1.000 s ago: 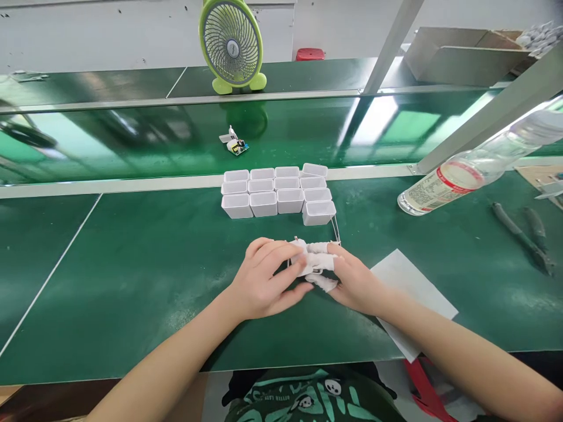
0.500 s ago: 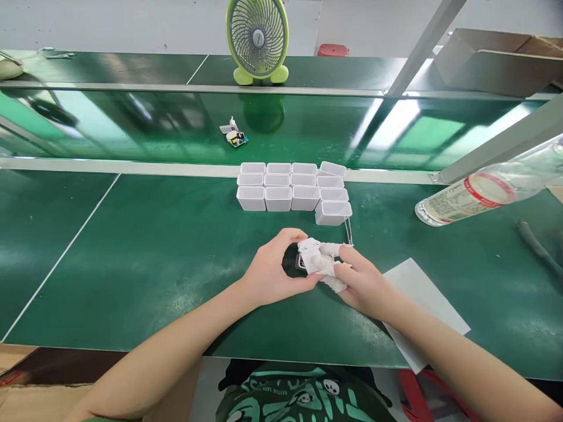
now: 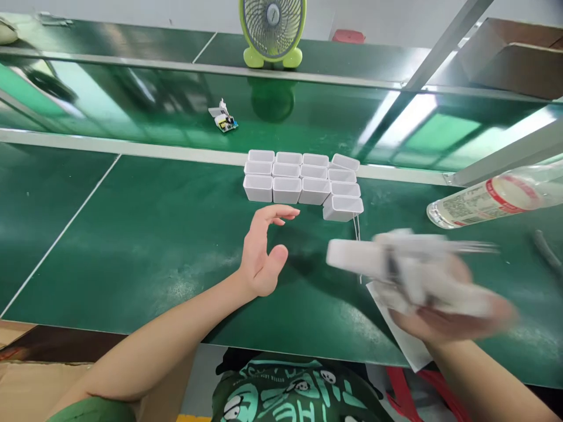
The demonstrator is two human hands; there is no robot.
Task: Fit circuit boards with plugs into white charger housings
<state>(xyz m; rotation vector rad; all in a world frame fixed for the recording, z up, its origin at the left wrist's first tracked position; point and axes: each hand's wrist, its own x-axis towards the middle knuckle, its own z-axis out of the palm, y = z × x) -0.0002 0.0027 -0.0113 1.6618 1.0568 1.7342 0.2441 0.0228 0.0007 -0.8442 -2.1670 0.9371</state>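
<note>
My left hand [image 3: 263, 255] hovers over the green table, fingers apart and curved, holding nothing. Smeared by motion, my right hand [image 3: 453, 305] has white coverings on some fingers. It grips a white plastic casing [image 3: 355, 258] whose blunt end points left; a dark band shows beside the fingers. Thin light strands extend to the right of it, too blurred to name. Open white plastic boxes [image 3: 287, 191] stand in tight rows beyond my hands, the front right one [image 3: 343, 209] slightly out of line. Thin metal prongs [image 3: 357, 225] show beside that box.
A clear bottle [image 3: 484, 202] lies tilted at the right, and a white sheet [image 3: 407, 340] lies under my right arm. On the ledge behind sits a small circuit board with white parts [image 3: 224, 120]. A green fan [image 3: 273, 29] and a cardboard box [image 3: 510, 61] stand on the shelf.
My hands were together around a small white and dark piece; now they are apart. The right hand has moved right with the white casing, and the left has let go and opened.
</note>
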